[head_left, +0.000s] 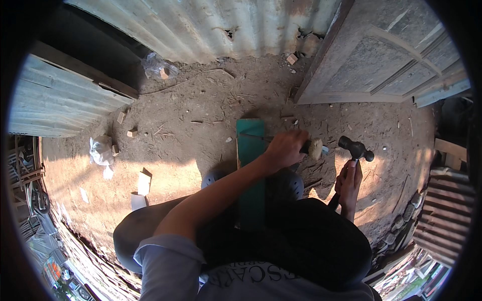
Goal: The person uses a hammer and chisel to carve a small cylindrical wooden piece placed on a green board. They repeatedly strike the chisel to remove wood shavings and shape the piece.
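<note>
A long green board (250, 150) lies lengthwise between my legs, its far end on the dirt. My left arm reaches across it, and my left hand (287, 149) is closed around a chisel (315, 149). The chisel lies almost level; its thin dark blade points left over the board, and its tan, worn butt sticks out to the right. Whether the blade tip touches the board I cannot tell. To the right, my right hand (348, 181) grips the handle of a ball-peen hammer (356, 149), its dark head raised beyond the fist and apart from the chisel.
Corrugated metal sheets (211, 25) stand at the back, with a weathered wooden door panel (381, 60) at the far right. Small wood blocks (132, 133) and a plastic bag (102, 150) lie on the dirt at left. Twigs and chips are scattered around. Corrugated sheeting (444, 215) edges the right side.
</note>
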The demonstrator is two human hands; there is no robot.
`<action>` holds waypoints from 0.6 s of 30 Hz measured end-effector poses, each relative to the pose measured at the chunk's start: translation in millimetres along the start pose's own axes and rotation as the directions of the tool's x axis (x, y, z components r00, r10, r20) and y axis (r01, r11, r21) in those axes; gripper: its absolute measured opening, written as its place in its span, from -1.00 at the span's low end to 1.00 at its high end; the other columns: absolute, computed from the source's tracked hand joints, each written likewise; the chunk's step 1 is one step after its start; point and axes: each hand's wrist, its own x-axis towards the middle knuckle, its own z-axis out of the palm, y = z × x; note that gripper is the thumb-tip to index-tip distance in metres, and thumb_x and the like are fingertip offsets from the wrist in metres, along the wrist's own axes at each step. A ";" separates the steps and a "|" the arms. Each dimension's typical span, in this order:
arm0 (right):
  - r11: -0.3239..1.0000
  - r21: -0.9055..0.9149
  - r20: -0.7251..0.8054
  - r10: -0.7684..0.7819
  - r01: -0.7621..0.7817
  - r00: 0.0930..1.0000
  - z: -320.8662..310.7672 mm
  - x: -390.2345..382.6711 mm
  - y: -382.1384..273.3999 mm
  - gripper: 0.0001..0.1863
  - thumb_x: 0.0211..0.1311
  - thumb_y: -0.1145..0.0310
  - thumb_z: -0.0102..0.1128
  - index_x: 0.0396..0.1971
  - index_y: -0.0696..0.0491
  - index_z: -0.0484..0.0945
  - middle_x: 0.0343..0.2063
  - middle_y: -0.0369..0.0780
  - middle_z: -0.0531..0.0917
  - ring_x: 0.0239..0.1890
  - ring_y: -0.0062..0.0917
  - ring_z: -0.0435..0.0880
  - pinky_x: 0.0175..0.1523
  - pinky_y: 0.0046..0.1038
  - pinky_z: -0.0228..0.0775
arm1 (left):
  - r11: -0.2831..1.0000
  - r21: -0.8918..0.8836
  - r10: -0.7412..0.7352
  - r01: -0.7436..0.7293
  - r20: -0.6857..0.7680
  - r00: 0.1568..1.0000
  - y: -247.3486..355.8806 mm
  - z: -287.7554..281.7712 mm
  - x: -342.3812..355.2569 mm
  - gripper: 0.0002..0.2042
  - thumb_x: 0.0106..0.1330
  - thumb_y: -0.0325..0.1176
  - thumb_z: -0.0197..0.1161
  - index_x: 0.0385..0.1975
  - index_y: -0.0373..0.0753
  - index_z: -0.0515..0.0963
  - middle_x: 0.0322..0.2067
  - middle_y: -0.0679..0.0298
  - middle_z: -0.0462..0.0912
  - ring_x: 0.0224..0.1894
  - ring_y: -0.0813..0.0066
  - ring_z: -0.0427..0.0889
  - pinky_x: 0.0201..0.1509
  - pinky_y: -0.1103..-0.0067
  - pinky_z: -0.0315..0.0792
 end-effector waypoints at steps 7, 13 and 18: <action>0.989 -0.068 0.001 -0.132 0.132 0.991 -4.0 8.0 -15.4 -0.69 0.49 0.08 -0.21 -0.40 -0.02 0.28 -0.76 -0.46 0.14 -0.84 -0.84 0.01 -0.79 -0.70 -0.18 | 0.999 -0.003 -0.045 0.045 -0.011 0.999 4.6 -10.6 1.7 -0.54 -0.17 -0.35 0.46 -0.27 -0.31 0.40 -0.34 0.05 0.56 -0.28 0.05 0.61 -0.25 0.29 0.50; 0.997 -0.024 0.009 -0.076 0.076 0.997 -2.4 -0.1 -38.6 -0.62 0.45 0.03 -0.19 -0.42 0.04 0.29 -0.66 -0.44 0.19 -0.74 -0.83 0.08 -0.70 -0.67 -0.10 | 0.999 0.001 -0.042 0.042 -0.003 0.999 -1.0 -6.7 -3.2 -0.53 -0.17 -0.35 0.47 -0.26 -0.32 0.39 -0.34 0.04 0.57 -0.28 0.02 0.61 -0.25 0.27 0.49; 0.994 0.068 -0.024 -0.079 0.080 0.997 2.5 -12.2 -45.7 -0.65 0.47 0.03 -0.20 -0.40 0.00 0.27 -0.68 -0.45 0.19 -0.77 -0.84 0.06 -0.72 -0.70 -0.14 | 0.997 -0.002 -0.079 0.079 -0.038 0.996 -5.7 -4.8 2.0 -0.54 -0.13 -0.35 0.46 -0.26 -0.34 0.39 -0.37 0.00 0.57 -0.33 -0.01 0.61 -0.28 0.25 0.49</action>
